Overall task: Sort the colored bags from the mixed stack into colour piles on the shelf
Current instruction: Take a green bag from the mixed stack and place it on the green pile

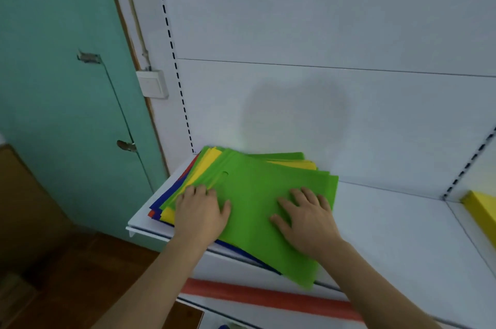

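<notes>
Hands flat, fingers spread: left hand [200, 210] and right hand [306, 218] press the top green fabric bag [257, 202] on the mixed coloured stack [171, 194], near-left on the white shelf [389, 226]. Risk: overhanging bags may slide off.

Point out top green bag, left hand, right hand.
top green bag [252, 202], head view, bare middle of its face between the hands.
left hand [200, 210], head view, back of the hand.
right hand [306, 217], head view, back of the hand.
</notes>
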A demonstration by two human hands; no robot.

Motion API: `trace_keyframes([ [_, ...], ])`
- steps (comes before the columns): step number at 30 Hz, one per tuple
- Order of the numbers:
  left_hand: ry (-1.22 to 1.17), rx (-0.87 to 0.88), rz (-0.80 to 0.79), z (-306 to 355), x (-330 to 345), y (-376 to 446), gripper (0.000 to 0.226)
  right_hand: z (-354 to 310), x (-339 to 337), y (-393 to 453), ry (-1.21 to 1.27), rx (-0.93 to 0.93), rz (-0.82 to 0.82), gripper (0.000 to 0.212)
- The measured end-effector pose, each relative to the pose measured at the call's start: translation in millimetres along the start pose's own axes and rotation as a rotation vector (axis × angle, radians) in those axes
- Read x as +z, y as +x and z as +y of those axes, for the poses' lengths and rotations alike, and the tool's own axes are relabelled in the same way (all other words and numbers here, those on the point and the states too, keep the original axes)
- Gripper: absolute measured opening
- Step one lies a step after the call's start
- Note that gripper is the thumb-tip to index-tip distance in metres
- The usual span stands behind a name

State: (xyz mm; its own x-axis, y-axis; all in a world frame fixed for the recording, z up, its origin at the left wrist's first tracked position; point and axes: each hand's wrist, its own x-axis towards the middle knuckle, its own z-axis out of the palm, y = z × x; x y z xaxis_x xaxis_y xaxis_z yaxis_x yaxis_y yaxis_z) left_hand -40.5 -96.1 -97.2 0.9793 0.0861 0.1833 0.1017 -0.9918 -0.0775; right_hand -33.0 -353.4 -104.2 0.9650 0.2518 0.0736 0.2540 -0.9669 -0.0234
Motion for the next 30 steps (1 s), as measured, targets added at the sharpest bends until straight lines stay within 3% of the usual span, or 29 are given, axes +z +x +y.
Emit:
trace_keyframes([
  [9, -0.011, 0.217, 0.033, -27.5, 12.2, -3.8, 0.098, -41.5, -4.9, -36.5, -0.057, 0.512, 0.034, 0.064],
  [14, 0.004, 0.246, 0.009, -19.6, 11.2, -11.7, 0.087, -47.9, -8.1, -55.6, -0.01, 0.753, 0.026, 0.077],
  [17, -0.024, 0.264, 0.017, -13.8, 10.1, -17.8, 0.071, -43.9, -12.2, -58.4, 0.096, 0.743, 0.072, 0.074],
  [21, -0.124, 0.287, 0.036, -6.2, 10.2, -25.9, 0.061, -43.0, -17.6, -57.0, 0.311, 0.653, 0.262, 0.073],
  [25, -0.164, 0.288, 0.038, -3.5, 11.3, -30.5, 0.071, -34.9, -14.9, -59.6, 0.463, 0.599, 0.446, 0.077],
  [28, -0.156, 0.238, -0.005, -9.0, 9.3, -30.2, 0.08, -25.3, -10.4, -63.1, 0.507, 0.629, 0.44, 0.076],
  [30, -0.107, 0.192, 0.003, -11.5, 7.2, -31.4, 0.086, -21.1, -4.7, -63.6, 0.516, 0.636, 0.427, 0.064],
])
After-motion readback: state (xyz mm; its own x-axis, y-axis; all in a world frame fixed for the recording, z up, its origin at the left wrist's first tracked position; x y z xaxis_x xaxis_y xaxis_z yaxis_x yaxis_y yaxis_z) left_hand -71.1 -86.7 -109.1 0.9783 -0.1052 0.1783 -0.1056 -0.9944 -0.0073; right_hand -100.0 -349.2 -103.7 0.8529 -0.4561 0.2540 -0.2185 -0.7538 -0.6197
